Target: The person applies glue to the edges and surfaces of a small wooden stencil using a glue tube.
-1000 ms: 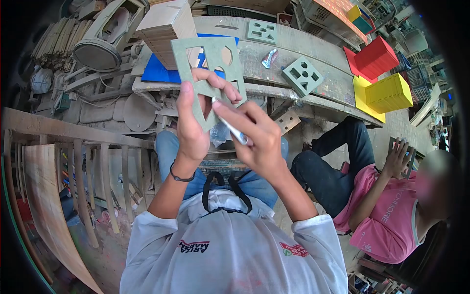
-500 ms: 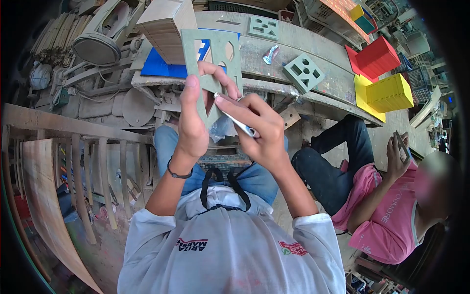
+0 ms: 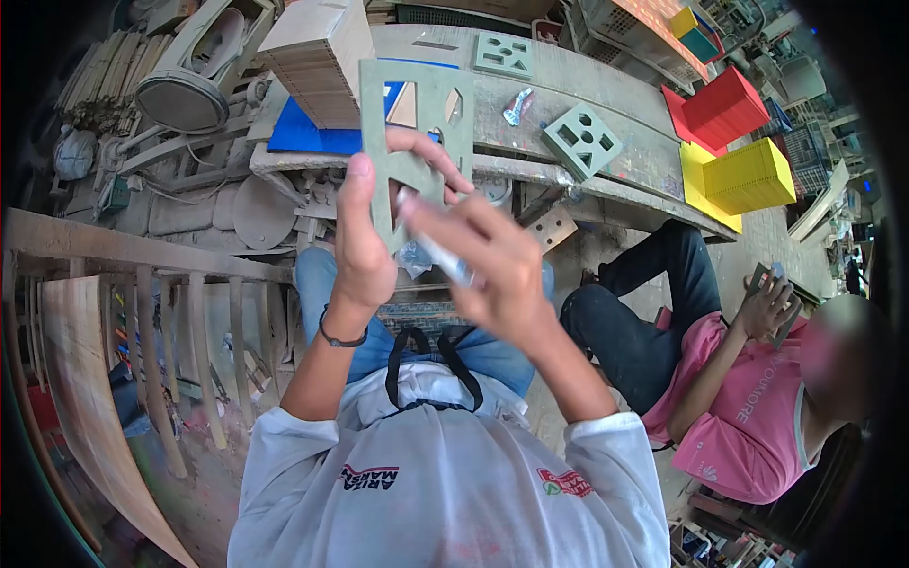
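Observation:
A grey-green board with cut-out shapes is held upright in my left hand; some of its fingers pass behind the board and through an opening. My right hand is blurred by motion. Its fingers close on a rolled whitish sheet, whose upper end lies at the edge of a lower cut-out. Behind the board are a blue panel and a pale wooden block stack on the bench.
On the bench lie two more grey-green boards, a crumpled tube, and red and yellow blocks. A co-worker in pink sits at the right, holding a small board. A slatted wooden frame stands left.
My right hand has shifted slightly left and down with the rolled sheet, along the board. The board has tilted a little. The co-worker's hand now lies across their own board.

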Available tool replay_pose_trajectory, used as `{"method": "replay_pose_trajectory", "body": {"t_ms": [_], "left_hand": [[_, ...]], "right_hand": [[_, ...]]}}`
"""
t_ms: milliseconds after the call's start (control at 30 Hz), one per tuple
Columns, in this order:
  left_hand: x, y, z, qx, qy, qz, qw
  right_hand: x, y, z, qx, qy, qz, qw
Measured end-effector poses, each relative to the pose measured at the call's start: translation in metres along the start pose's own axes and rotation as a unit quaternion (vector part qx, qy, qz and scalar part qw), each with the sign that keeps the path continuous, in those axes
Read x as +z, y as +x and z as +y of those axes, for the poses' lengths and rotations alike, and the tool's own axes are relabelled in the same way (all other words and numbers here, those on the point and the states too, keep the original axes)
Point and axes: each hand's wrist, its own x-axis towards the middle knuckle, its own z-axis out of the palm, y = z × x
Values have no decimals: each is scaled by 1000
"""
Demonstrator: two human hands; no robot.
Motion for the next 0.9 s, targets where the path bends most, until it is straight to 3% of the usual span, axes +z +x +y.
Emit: {"method": "replay_pose_trajectory", "body": {"t_ms": [100,200,300,467,533,633,667,733,767,833,900], "left_hand": [[-1,0,3,-10,-6,-4,1000],[0,0,5,-6,13,0,1000],[-4,-1,9,-2,-2,-12,1000],[-2,0,8,-12,-29,6,999],[-3,-1,11,5,-25,-10,1000],[-2,-3,11,0,-36,-24,999],[-3,0,12,-13,-45,-21,999],[-6,1,17,-28,-106,-45,993],[-6,2,16,-29,-107,-47,993],[-6,0,11,-1,-35,-15,999],[-12,1,2,-14,-83,-14,996]], "right_hand": [[-9,-1,-10,6,28,-62,998],[-2,3,5,-16,-20,0,1000],[-6,-1,-16,-11,-2,-47,999],[-5,7,-7,-7,3,-3,1000],[-7,2,-15,-16,44,-49,998],[-14,13,-2,4,-27,-35,999],[-8,12,-11,-30,-14,-16,999],[-9,9,-18,-8,10,-48,999],[-9,11,-7,-23,18,-42,999],[-19,15,8,39,22,-57,997],[-26,16,5,55,31,-73,995]]}}
